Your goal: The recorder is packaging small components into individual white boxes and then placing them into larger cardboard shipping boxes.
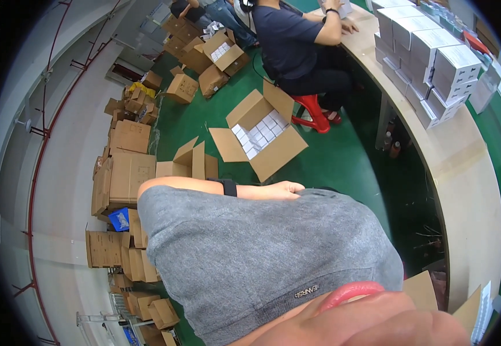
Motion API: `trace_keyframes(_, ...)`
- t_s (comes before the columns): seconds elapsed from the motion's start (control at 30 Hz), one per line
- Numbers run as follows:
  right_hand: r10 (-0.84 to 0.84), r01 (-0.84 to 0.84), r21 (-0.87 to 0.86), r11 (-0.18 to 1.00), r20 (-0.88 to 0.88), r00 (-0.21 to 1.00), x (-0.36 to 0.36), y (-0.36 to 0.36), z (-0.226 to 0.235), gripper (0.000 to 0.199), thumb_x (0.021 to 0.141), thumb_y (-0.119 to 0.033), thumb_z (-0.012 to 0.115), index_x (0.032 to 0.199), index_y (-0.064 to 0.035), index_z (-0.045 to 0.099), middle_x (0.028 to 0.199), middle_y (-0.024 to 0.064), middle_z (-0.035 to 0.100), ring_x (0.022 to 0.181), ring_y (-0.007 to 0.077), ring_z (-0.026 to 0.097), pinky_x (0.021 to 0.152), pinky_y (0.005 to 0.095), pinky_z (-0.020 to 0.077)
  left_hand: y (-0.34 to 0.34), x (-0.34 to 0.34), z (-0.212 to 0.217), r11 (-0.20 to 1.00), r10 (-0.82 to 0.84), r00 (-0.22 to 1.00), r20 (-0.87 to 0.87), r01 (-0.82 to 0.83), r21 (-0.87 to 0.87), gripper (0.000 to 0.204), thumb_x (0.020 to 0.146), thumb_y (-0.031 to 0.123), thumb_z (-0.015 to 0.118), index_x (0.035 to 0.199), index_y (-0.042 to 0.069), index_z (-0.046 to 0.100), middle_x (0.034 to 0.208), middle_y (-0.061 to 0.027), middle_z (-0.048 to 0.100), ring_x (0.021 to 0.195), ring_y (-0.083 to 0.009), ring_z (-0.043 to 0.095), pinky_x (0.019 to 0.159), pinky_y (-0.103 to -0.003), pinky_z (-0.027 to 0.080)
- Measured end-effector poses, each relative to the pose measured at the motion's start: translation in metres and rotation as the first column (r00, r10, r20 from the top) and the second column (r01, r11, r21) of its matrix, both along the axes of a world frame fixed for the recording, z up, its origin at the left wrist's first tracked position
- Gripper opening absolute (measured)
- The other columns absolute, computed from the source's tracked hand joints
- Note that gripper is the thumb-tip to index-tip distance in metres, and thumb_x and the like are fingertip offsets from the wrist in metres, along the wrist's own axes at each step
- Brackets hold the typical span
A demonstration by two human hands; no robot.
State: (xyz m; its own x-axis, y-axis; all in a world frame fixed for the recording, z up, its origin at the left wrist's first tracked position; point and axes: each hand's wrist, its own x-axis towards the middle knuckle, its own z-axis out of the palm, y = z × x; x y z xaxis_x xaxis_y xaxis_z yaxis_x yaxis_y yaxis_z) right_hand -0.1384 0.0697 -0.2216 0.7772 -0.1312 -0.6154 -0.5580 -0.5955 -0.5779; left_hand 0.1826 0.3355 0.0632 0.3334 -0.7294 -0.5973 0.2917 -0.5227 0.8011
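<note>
Left hand [282,189] lies flat across the grey shirt [250,254], grip empty, fingers loosely out; right hand not visible. Open carton [260,136] of white boxes on the green floor [342,167] just beyond it. White boxes [429,57] stacked along the bench's [469,173] far edge.

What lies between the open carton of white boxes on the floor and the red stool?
In the head view, only bare green floor separates the open carton from the red stool; the carton's raised flap nearly reaches it.
</note>
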Motion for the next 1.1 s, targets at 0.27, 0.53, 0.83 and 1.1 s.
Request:
trace_keyframes(0.27, -0.138, 0.138, 0.003, 0.990, 0.071, 0.988, 0.024, 0.004, 0.002, 0.033, 0.077, -0.030, 0.055, 0.099, -0.0054, 0.060, 0.082, 0.0138, 0.060, 0.076, 0.0258, 0.059, 0.067, 0.0356, 0.0466, -0.011, -0.001, 0.002, 0.984, -0.033, 0.998, -0.050, 0.041, 0.175, 0.027, 0.086, 0.020, 0.054, 0.106, 0.002, 0.052, 0.097, -0.0005, 0.058, 0.088, -0.0084, 0.052, 0.080, -0.025, 0.042)
trace_keyframes(0.53, -0.251, 0.249, 0.038, 0.968, 0.084, 0.964, 0.016, 0.024, 0.008, 0.031, 0.077, -0.028, 0.055, 0.098, -0.0056, 0.060, 0.080, 0.0134, 0.060, 0.074, 0.0258, 0.059, 0.066, 0.0357, 0.0466, 0.002, -0.021, 0.010, 0.998, -0.059, 0.998, 0.004, 0.059, -0.016, 0.035, 0.082, 0.026, 0.061, 0.104, 0.001, 0.050, 0.095, -0.0010, 0.056, 0.088, -0.0089, 0.051, 0.079, -0.024, 0.042)
trace_keyframes(0.83, -0.332, 0.329, 0.044, 0.943, 0.082, 0.940, 0.005, 0.014, 0.013, 0.029, 0.076, -0.026, 0.056, 0.096, -0.0058, 0.060, 0.077, 0.0129, 0.060, 0.072, 0.0258, 0.059, 0.065, 0.0358, 0.0465, 0.012, -0.030, -0.002, 0.998, 0.041, 0.995, -0.089, -0.036, 0.060, 0.028, 0.081, 0.026, 0.060, 0.094, 0.001, 0.055, 0.086, -0.0008, 0.059, 0.080, -0.0078, 0.052, 0.073, -0.025, 0.043)
trace_keyframes(1.1, -0.414, 0.415, 0.018, 0.910, 0.121, 0.902, 0.026, -0.014, 0.030, 0.027, 0.076, -0.025, 0.056, 0.096, -0.0057, 0.060, 0.076, 0.0129, 0.060, 0.071, 0.0260, 0.059, 0.064, 0.0360, 0.0464, -0.029, -0.006, -0.038, 0.918, -0.027, 0.958, 0.284, -0.089, 0.386, 0.033, 0.083, 0.034, 0.057, 0.084, 0.002, 0.061, 0.075, -0.0079, 0.060, 0.071, -0.0146, 0.055, 0.064, -0.032, 0.044)
